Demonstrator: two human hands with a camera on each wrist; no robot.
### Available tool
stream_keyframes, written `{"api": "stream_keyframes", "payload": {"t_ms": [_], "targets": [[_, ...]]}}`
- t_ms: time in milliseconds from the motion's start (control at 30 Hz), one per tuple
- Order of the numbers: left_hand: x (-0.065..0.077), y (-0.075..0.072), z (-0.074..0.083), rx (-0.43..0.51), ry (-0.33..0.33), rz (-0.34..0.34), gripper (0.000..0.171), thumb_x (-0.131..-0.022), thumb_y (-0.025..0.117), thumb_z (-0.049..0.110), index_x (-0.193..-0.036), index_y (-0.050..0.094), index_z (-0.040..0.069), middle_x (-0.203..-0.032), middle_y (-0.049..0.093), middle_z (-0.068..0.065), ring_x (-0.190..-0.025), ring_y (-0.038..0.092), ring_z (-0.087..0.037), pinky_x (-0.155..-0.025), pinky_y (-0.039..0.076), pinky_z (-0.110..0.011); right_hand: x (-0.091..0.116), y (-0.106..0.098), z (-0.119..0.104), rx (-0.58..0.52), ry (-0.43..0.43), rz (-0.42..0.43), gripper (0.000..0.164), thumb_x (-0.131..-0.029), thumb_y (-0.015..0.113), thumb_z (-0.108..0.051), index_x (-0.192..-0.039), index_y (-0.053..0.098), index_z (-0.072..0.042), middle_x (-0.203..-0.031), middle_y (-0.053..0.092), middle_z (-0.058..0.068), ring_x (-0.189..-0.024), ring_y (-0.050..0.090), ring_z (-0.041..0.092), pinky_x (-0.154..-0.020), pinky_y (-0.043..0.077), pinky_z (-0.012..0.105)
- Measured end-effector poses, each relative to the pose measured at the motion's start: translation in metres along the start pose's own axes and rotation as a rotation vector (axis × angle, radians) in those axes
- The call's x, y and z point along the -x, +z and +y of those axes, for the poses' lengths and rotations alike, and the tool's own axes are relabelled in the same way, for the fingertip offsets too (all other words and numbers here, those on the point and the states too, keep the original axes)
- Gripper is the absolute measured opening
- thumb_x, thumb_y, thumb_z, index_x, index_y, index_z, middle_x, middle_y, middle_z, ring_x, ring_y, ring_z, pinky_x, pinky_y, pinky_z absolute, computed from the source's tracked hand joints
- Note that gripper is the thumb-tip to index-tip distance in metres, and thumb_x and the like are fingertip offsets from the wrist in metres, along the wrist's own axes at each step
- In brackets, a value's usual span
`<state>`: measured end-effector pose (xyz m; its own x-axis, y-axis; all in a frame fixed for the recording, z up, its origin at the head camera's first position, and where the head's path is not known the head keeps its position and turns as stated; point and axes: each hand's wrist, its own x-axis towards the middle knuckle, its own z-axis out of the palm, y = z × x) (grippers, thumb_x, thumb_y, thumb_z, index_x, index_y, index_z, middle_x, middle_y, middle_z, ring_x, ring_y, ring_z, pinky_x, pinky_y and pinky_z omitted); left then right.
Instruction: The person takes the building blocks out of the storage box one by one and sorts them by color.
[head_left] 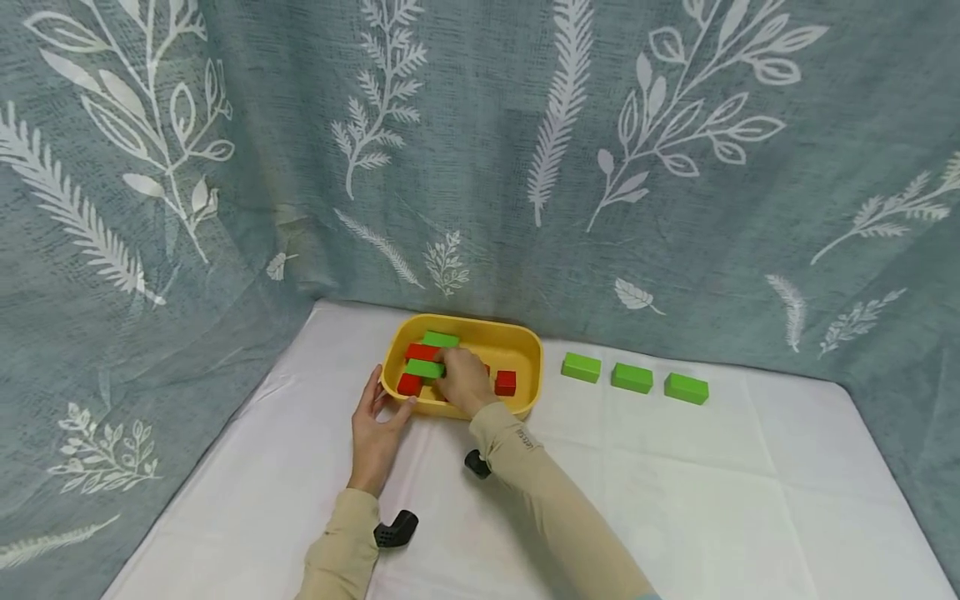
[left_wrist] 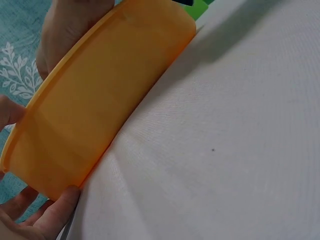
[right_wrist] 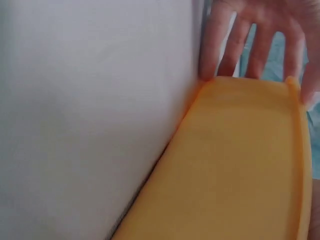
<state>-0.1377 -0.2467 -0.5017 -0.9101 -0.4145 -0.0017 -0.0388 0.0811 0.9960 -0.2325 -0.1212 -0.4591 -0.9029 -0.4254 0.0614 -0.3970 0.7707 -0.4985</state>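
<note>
A yellow plastic bin (head_left: pixel 510 333) stands on the white cloth and holds red and green blocks. My right hand (head_left: pixel 467 379) reaches down into it, fingers curled, and pinches the right end of a green block (head_left: pixel 425 368); the fingertips are partly hidden. Beside that block lie a red block (head_left: pixel 422 352), another red block (head_left: pixel 409 384) and a green block (head_left: pixel 441 339). My left hand (head_left: pixel 375 437) touches the bin's left end with fairly straight, spread fingers (right_wrist: pixel 260 50), its thumb near the rim. Neither wrist view shows the bin's inside.
On the cloth right of the bin, three green blocks (head_left: pixel 632 377) lie in a row. A red block (head_left: pixel 506 383) sits in the bin's right part. Behind the table hangs a blue-green curtain (head_left: pixel 480 167) with white leaf prints.
</note>
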Motion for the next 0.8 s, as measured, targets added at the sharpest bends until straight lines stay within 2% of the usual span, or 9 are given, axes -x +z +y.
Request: {"api": "stream_keyframes", "payload": {"t_ms": [67,300,433,600,800], "targets": [[0.000,0.002,0.001,-0.009,0.002,-0.009,0.076,-0.090,0.071,0.012,-0.155,0.031,0.016,-0.154,0.035,-0.009,-0.135,0.039,-0.029,-0.117,0.029,-0.045,0.001,-0.001,0.004,0.012,0.004,0.008,0.034,-0.085,0.076,-0.009,-0.118,0.070,-0.004,-0.110,0.071,0.007,-0.095,0.066,0.020,-0.086,0.056,0.029],[0.001,0.006,0.003,-0.029,-0.009,-0.021,0.076,-0.090,0.071,0.014,-0.155,0.031,0.018,-0.156,0.034,-0.007,-0.136,0.038,-0.029,-0.117,0.029,-0.046,0.004,-0.015,0.012,0.023,-0.065,0.042,0.039,-0.082,0.080,-0.013,-0.118,0.069,-0.005,-0.109,0.072,0.008,-0.097,0.067,0.021,-0.087,0.055,0.030],[0.003,0.004,0.004,-0.037,-0.031,-0.008,0.076,-0.090,0.071,0.014,-0.155,0.032,0.021,-0.155,0.036,-0.008,-0.136,0.039,-0.028,-0.113,0.036,-0.043,0.005,-0.026,0.016,-0.025,-0.089,0.040,0.038,-0.081,0.080,-0.010,-0.117,0.068,-0.004,-0.110,0.071,0.010,-0.100,0.066,0.022,-0.089,0.055,0.030],[0.004,0.003,0.004,-0.054,-0.060,-0.010,0.076,-0.091,0.070,0.016,-0.155,0.029,0.025,-0.155,0.034,-0.007,-0.137,0.037,-0.026,-0.110,0.040,-0.040,0.008,-0.038,0.030,-0.155,-0.070,0.024,0.039,-0.082,0.078,-0.005,-0.119,0.068,-0.003,-0.115,0.070,0.011,-0.106,0.065,0.024,-0.093,0.053,0.031],[0.003,0.004,0.004,-0.057,-0.065,-0.005,0.077,-0.091,0.070,0.016,-0.156,0.028,0.024,-0.155,0.035,-0.009,-0.137,0.038,-0.027,-0.110,0.040,-0.040,0.018,-0.055,0.059,-0.351,-0.087,0.059,0.042,-0.082,0.076,-0.001,-0.122,0.065,0.001,-0.118,0.068,0.015,-0.107,0.065,0.028,-0.093,0.054,0.037]]}}
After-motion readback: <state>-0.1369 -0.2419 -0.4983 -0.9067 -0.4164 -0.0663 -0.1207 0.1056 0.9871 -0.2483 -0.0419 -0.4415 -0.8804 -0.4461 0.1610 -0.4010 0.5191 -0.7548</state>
